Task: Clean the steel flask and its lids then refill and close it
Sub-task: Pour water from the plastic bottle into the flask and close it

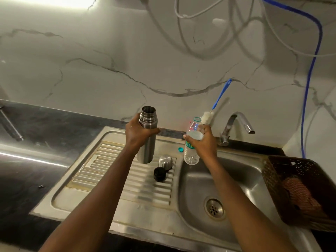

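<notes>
On the ridged drainboard (116,171), near its basin-side edge, the black inner lid (159,174) and steel cup lid (165,161) lie aside, leaving the mouth free. Behind them the left hand (138,135) grips the open steel flask (148,120) upright. The right hand (203,144) holds the uncapped water bottle (190,155) just beside it, probably for refilling.

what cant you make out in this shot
Head view:
1. Inside of the steel flask: seen side-on, so contents are hidden.
2. Label on the plastic bottle: partly covered by the right hand, too small to read.
3. Contents of the basket: blurred, cut off by the right edge.
</notes>
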